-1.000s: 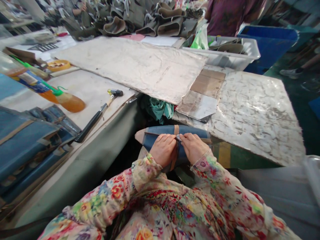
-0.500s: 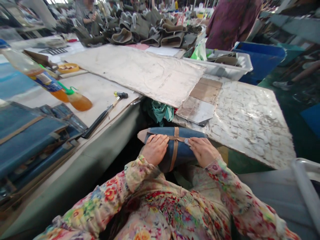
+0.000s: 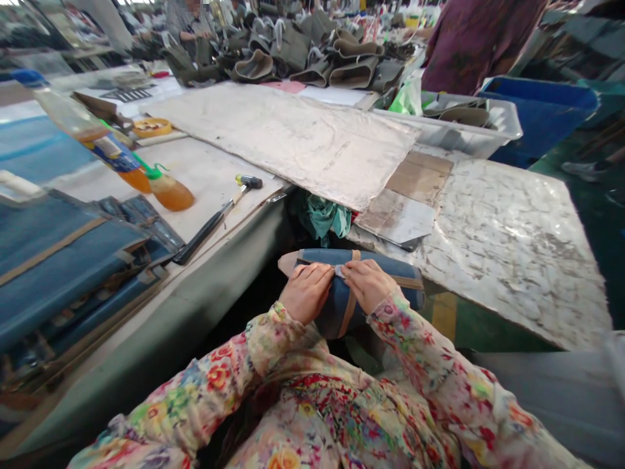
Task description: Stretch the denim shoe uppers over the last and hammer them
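A long, rounded blue leather piece point(image 3: 389, 262) lies across my lap, with a pale, blunt end on the left. Tan strips cross on its top. My left hand point(image 3: 307, 291) curls over the left half, fingers close together and pressing on the surface. Close beside it, my right hand point(image 3: 370, 284) bears on the piece near the crossing strips, its fingertips almost meeting the left ones. A small whitish bit point(image 3: 338, 271) shows at the right fingertips; whether it is held or worn on a finger I cannot tell. The underside of the piece is hidden.
On the left table lie a hammer point(image 3: 249, 182), a small glue bottle point(image 3: 170, 190), a larger bottle point(image 3: 105, 144) and stacked blue pieces point(image 3: 63, 260). A pale board point(image 3: 293, 137) spans the back. Right are a white bin point(image 3: 469, 133) and a marked board point(image 3: 512, 241). A person point(image 3: 481, 45) stands behind.
My right hand has slid left along the strip, from the right part of the piece to beside my left hand. The whitish bit moved with it. My left hand stays on the piece.
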The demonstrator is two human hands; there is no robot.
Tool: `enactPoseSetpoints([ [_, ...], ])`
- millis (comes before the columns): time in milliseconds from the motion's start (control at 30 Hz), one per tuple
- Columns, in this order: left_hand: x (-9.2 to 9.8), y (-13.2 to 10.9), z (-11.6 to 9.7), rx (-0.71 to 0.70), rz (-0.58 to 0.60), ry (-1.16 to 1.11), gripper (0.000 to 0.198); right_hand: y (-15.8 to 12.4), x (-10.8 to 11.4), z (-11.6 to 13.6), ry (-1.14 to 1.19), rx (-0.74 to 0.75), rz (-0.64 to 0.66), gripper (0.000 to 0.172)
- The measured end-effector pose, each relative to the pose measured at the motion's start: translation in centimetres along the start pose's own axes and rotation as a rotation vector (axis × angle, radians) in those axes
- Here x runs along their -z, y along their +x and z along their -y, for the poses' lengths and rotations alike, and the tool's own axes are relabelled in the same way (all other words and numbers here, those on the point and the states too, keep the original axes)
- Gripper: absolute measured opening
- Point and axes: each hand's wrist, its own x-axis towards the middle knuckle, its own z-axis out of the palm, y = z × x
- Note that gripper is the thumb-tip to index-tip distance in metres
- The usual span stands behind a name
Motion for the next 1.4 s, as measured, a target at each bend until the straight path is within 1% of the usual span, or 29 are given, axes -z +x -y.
enactPoseSetpoints([
  [267,0.9,-1.2,2.5,0.041,0.007,0.054,0.031,2.3,-0.6,1.8,0.043,0.063,0.037,0.030],
  [467,1.7,-2.0,3.8,0.151,-0.004,0.044,0.029,4.7,-1.0,3.3,0.037,0.073,0.075,0.029],
  [600,1.6,-2.5,4.3,0.261,-0.025,0.031,0.025,6.0,-1.2,4.4,0.006,0.091,0.094,0.030],
  [700,1.4,-2.6,4.3,0.289,-0.023,0.026,0.025,6.2,-1.3,4.4,0.008,0.093,0.100,0.029],
  [767,1.3,-2.6,4.2,0.293,-0.011,0.024,0.026,5.8,-1.3,4.0,0.007,0.092,0.100,0.029],
  [867,1.3,-2.5,3.9,0.300,-0.008,0.036,0.028,4.5,-0.9,2.5,0.002,0.086,0.079,0.029],
  [1000,1.3,-2.0,3.4,0.266,-0.018,0.045,0.029,1.5,-0.3,-0.1,-0.009,0.064,0.023,0.031],
  [1100,1.0,-1.1,2.4,0.212,-0.016,0.017,0.030,-1.0,-0.1,-1.5,-0.045,0.070,-0.053,0.032],
  [1233,0.2,0.2,0.1,0.103,0.043,-0.081,0.033,-3.3,-0.5,-1.7,-0.092,0.108,-0.198,0.032],
  [1333,-0.4,0.9,-1.6,0.040,0.076,-0.144,0.034,-4.3,-1.0,-1.4,-0.053,0.055,-0.298,0.030],
  [1400,-0.6,1.3,-2.4,0.024,0.084,-0.163,0.035,-4.7,-1.1,-1.4,-0.012,0.013,-0.322,0.029],
])
